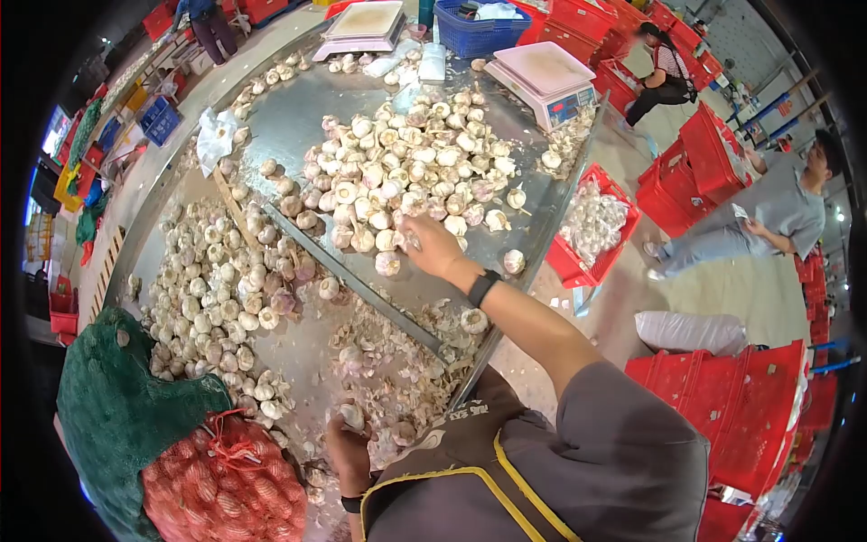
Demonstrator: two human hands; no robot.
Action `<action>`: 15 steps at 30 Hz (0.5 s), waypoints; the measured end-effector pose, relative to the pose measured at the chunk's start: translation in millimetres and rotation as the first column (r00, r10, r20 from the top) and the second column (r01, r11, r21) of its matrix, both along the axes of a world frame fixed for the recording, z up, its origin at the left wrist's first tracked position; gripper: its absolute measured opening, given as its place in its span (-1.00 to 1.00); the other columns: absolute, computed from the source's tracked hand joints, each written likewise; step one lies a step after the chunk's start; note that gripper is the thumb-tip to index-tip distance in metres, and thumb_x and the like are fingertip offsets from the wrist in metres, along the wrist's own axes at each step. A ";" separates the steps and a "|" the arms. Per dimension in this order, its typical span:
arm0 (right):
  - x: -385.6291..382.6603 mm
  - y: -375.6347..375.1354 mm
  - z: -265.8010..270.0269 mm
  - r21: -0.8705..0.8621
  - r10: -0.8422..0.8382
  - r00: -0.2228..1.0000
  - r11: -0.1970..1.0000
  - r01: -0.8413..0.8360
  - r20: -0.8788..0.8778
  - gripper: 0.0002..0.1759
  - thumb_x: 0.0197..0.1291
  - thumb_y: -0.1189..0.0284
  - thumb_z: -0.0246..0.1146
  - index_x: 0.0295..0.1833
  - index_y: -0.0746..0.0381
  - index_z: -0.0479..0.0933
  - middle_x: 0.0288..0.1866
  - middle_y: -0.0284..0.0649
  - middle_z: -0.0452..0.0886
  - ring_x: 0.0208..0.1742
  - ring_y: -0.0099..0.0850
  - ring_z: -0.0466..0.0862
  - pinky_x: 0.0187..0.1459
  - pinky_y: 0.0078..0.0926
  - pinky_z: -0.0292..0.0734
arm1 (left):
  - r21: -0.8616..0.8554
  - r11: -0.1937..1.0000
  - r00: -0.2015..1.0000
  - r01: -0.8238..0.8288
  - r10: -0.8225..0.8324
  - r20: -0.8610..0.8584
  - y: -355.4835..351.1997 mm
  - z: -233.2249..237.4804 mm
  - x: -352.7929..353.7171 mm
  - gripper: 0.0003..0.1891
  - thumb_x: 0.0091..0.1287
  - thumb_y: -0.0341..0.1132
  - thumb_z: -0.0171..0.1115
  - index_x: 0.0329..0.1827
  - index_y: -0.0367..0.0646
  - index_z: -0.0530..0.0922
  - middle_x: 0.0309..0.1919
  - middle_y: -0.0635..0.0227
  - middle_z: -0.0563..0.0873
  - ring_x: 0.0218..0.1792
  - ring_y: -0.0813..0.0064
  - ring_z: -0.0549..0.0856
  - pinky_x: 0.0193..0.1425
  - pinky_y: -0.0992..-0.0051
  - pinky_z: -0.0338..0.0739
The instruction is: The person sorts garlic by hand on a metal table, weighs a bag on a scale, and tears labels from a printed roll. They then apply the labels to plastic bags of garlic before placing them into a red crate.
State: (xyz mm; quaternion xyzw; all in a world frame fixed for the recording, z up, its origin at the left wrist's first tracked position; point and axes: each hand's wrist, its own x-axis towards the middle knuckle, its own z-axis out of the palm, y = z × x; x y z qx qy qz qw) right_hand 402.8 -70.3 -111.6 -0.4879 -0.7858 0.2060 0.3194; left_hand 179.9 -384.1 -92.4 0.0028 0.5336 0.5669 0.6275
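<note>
— Looking across the metal table [298, 126], where's the garlic?
— The garlic pile [406, 172] fills mid-frame; a red mesh sack [226, 488] sits lower left.
— And the hands?
— The right hand [432, 248] reaches the pile's lower edge, fingers bent, grip unclear. The left hand [348, 452], bottom centre, pinches one bulb [352, 415].

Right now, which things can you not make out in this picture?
- Right hand, head view: fingertips buried in the garlic pile; grip unclear.
- Scale display: too small to read.
- Red sack: cut off by the bottom edge.
- Left hand holds a garlic bulb; the apron hides its forearm.
</note>
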 end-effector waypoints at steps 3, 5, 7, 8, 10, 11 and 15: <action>40.0 -21.9 -18.3 -0.340 0.212 0.960 0.930 -0.141 0.181 -0.69 -0.05 0.38 0.35 -0.13 0.13 0.53 -0.17 -0.13 0.58 -0.11 -0.10 0.60 -0.09 -0.22 0.52 | -0.028 0.999 0.997 0.024 -0.026 -0.067 5.4 4.7 6.0 -0.53 0.24 -0.11 -0.05 0.12 -0.18 0.47 -0.39 0.22 0.62 -0.55 0.45 0.51 -0.52 0.41 0.47; 63.3 -44.3 -20.7 -0.493 0.361 0.863 0.856 -0.157 0.354 -0.60 -0.15 0.34 0.40 -0.10 0.10 0.54 -0.18 -0.13 0.62 -0.08 -0.13 0.62 -0.09 -0.21 0.53 | 0.048 0.994 0.994 0.094 -0.091 -0.066 2.7 5.4 4.3 -0.60 0.31 -0.15 -0.07 0.09 -0.16 0.50 -0.34 0.28 0.65 -0.42 0.48 0.58 -0.42 0.46 0.48; 72.7 -65.3 -27.8 -0.566 0.399 0.833 0.814 -0.129 0.383 -0.56 -0.20 0.33 0.42 -0.09 0.09 0.55 -0.18 -0.13 0.63 -0.06 -0.14 0.62 -0.09 -0.21 0.54 | 0.050 0.986 0.982 0.158 -0.151 -0.112 5.4 5.1 7.4 -0.60 0.32 -0.15 -0.06 0.10 -0.17 0.50 -0.36 0.30 0.63 -0.42 0.49 0.57 -0.43 0.46 0.49; 77.4 -75.1 -30.1 -0.628 0.441 0.793 0.772 -0.096 0.421 -0.52 -0.22 0.30 0.43 -0.07 0.09 0.54 -0.15 -0.12 0.60 -0.03 -0.12 0.61 -0.06 -0.21 0.53 | 0.056 0.983 0.980 0.174 -0.167 -0.108 6.0 3.8 8.3 -0.60 0.32 -0.15 -0.06 0.10 -0.17 0.50 -0.36 0.30 0.63 -0.42 0.49 0.57 -0.43 0.46 0.49; 88.7 -93.0 -38.9 -0.679 0.458 0.760 0.734 -0.030 0.461 -0.48 -0.24 0.27 0.45 -0.05 0.09 0.53 -0.12 -0.12 0.58 -0.01 -0.11 0.59 -0.03 -0.20 0.51 | 0.010 0.984 0.979 0.177 -0.175 -0.105 4.8 -1.8 9.9 -0.60 0.33 -0.15 -0.04 0.11 -0.19 0.50 -0.37 0.33 0.60 -0.42 0.50 0.57 -0.43 0.46 0.50; 89.0 -99.5 -45.2 -0.654 0.473 0.727 0.756 -0.044 0.498 -0.48 -0.25 0.29 0.43 -0.05 0.09 0.53 -0.12 -0.11 0.58 0.00 -0.11 0.59 -0.04 -0.20 0.52 | 0.019 0.980 0.975 0.200 -0.197 -0.100 4.1 -5.5 10.6 -0.60 0.33 -0.15 -0.04 0.11 -0.19 0.50 -0.37 0.33 0.60 -0.42 0.50 0.57 -0.43 0.46 0.50; 85.6 -109.0 -54.3 -0.622 0.523 0.680 0.773 -0.124 0.514 -0.49 -0.27 0.34 0.39 -0.05 0.10 0.53 -0.12 -0.12 0.57 0.00 -0.12 0.60 -0.06 -0.19 0.53 | 0.021 0.971 0.967 0.237 -0.234 -0.098 4.4 -7.9 13.1 -0.60 0.34 -0.17 -0.02 0.14 -0.22 0.49 -0.34 0.31 0.59 -0.41 0.48 0.56 -0.43 0.44 0.50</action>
